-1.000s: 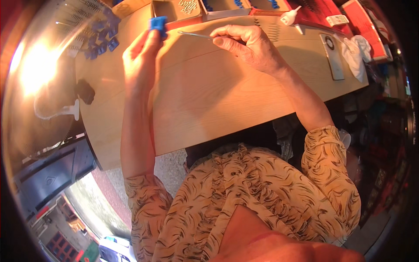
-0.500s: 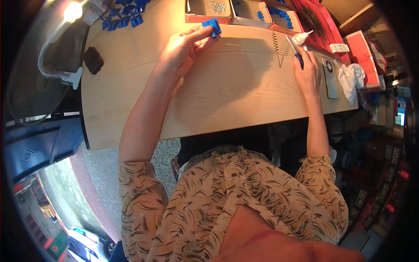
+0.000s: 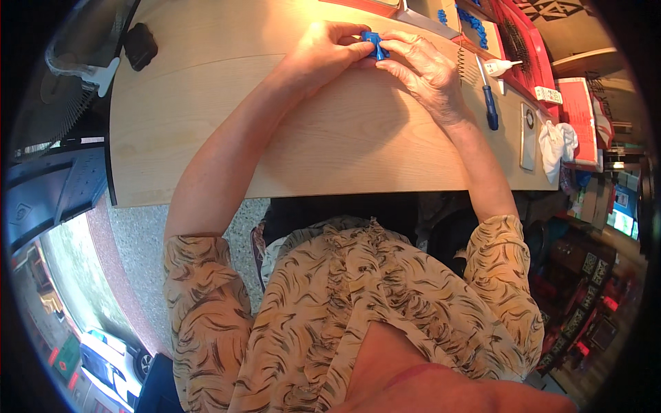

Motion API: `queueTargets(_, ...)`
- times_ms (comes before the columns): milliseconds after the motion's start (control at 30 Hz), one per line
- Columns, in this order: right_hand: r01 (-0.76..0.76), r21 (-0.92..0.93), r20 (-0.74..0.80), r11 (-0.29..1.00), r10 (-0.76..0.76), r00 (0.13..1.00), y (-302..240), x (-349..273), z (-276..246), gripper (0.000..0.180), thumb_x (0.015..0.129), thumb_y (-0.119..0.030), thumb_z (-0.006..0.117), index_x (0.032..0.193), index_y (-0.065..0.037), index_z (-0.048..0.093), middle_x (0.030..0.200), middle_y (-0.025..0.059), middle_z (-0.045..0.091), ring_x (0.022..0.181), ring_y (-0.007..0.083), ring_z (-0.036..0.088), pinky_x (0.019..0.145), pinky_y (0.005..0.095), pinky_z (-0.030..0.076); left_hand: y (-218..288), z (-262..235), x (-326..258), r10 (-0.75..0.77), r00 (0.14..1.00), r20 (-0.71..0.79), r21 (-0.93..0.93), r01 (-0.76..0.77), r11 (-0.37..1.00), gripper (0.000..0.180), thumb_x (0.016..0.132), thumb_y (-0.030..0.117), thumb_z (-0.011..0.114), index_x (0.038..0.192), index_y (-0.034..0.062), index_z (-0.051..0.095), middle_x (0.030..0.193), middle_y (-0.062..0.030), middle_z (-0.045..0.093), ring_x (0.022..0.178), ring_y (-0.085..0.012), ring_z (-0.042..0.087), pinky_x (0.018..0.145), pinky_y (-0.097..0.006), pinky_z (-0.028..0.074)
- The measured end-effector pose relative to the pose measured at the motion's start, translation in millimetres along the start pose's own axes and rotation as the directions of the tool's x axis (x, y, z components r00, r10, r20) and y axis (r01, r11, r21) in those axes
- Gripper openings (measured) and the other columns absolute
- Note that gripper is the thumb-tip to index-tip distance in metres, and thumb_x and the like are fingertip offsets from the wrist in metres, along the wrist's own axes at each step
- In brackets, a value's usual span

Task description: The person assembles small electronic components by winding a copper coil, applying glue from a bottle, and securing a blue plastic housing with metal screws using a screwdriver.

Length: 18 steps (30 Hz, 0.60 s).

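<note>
A small blue plastic part [image 3: 373, 43] is held above the far middle of the wooden table. My left hand [image 3: 327, 51] grips it from the left between thumb and fingers. From the other side, my right hand [image 3: 423, 65] closes thumb and fingertips on the same part. Its underside and any smaller piece in the fingers are hidden. Beside my right hand lies a screwdriver [image 3: 489, 103] with a dark blue handle. A coiled spring [image 3: 461, 60] is partly covered by that hand, and a white nozzle bottle [image 3: 497, 67] lies just past the screwdriver.
Boxes at the far edge hold small blue pieces [image 3: 474, 29]. A red tray [image 3: 529, 41] with dark springs stands at the far right. A phone-like flat object [image 3: 527, 138] and a white cloth [image 3: 553, 143] lie near the right edge. A dark lump [image 3: 140, 47] sits far left.
My right hand has let go of the screwdriver, now lying on the table, and moved left to the blue part. My left hand has brought the part slightly rightward. The view has shifted.
</note>
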State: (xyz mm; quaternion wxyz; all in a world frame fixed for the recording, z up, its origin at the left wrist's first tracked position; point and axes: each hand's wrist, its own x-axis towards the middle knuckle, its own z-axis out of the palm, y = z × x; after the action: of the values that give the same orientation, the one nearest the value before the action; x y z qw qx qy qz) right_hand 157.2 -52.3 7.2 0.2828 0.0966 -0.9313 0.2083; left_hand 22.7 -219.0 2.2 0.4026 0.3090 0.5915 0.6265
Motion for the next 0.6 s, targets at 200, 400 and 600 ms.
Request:
queueTargets(200,0.241,-0.234,0.024,0.942,-0.242,0.97,3,-2,10,0.037,0.077,-0.006,0.078,0.111,0.002,0.065,0.106,0.0116,0.066,0.093,0.0266,0.066,0.081,0.036,0.057,6,3,-3,-0.009,0.999,-0.042,0.294,0.021,0.956,0.041,0.097,0.023,0.061,0.13,0.0002,0.061,0.106,-0.0131,0.072,0.094,-0.0141,0.068,0.085,-0.029,0.054)
queueTargets(400,0.228,-0.233,-0.003,0.945,-0.235,0.972,3,2,13,0.034,0.079,-0.001,0.075,0.112,0.001,0.065,0.105,0.0122,0.064,0.09,0.0271,0.065,0.079,0.0369,0.057,7,7,-4,0.028,0.999,-0.04,0.436,-0.008,0.9,0.038,0.094,0.021,0.062,0.127,0.0028,0.063,0.106,-0.014,0.073,0.092,-0.0168,0.07,0.083,-0.031,0.055)
queueTargets(600,0.093,-0.022,-0.079,0.995,-0.095,0.992,12,20,5,0.011,0.09,-0.008,0.065,0.098,0.001,0.064,0.088,0.0128,0.063,0.076,0.0255,0.063,0.066,0.0334,0.051,8,10,-3,0.092,0.996,-0.01,0.517,-0.074,0.853,0.035,0.094,0.016,0.061,0.127,0.0044,0.064,0.101,-0.0134,0.075,0.089,-0.0161,0.071,0.083,-0.031,0.056)
